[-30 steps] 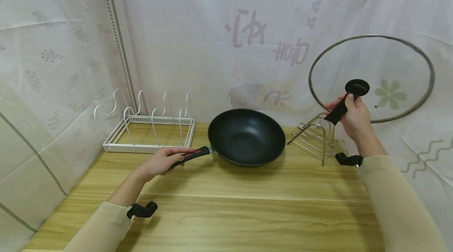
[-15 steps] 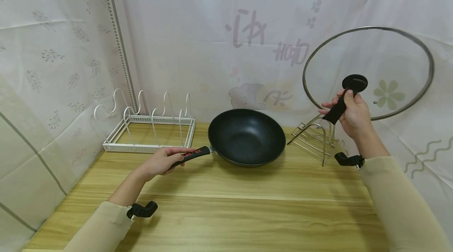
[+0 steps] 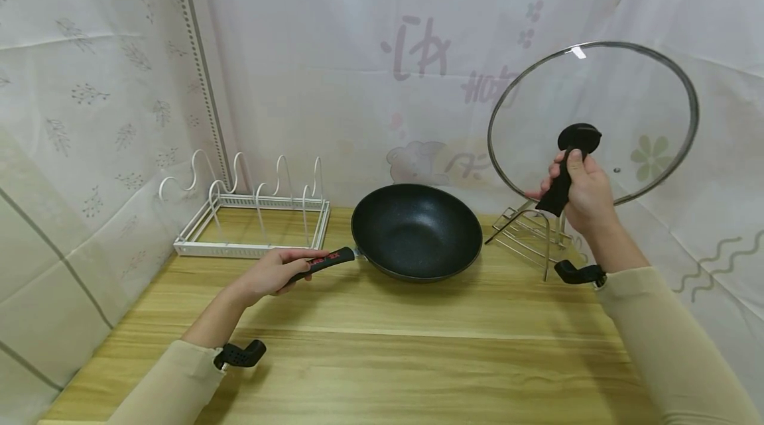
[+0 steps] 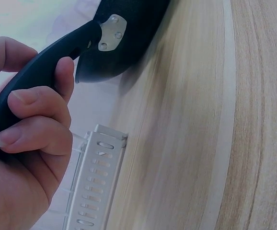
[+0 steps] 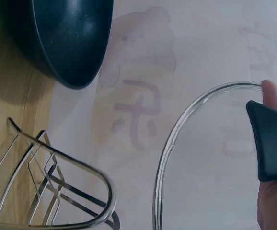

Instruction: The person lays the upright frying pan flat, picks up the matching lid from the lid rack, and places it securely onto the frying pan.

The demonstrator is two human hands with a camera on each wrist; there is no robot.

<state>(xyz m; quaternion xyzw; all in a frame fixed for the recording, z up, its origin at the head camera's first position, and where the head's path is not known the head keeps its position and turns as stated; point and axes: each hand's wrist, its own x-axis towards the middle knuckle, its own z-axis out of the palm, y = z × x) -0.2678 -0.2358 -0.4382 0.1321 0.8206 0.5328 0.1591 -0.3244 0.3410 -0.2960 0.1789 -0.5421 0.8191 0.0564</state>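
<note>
A black wok (image 3: 416, 233) sits on the wooden table, its handle (image 3: 334, 258) pointing left toward me. My left hand (image 3: 271, 277) grips that handle; in the left wrist view the fingers (image 4: 38, 103) curl round it. In my right hand (image 3: 587, 193) is the black knob handle (image 3: 558, 189) of a glass lid (image 3: 638, 93) with a metal rim. The lid is raised and tilted on edge, facing me, to the right of the wok. Right below it stands a wire lid rack (image 3: 525, 239), apart from the lid rim in the right wrist view.
At the back left stands a white rack (image 3: 223, 250) with several curved hooks. Patterned cloth (image 3: 334, 80) hangs behind the wooden table (image 3: 388, 372) and along its left side.
My right hand has raised the glass lid a little and then brought it to the left. My left hand and the wok have stayed in place.
</note>
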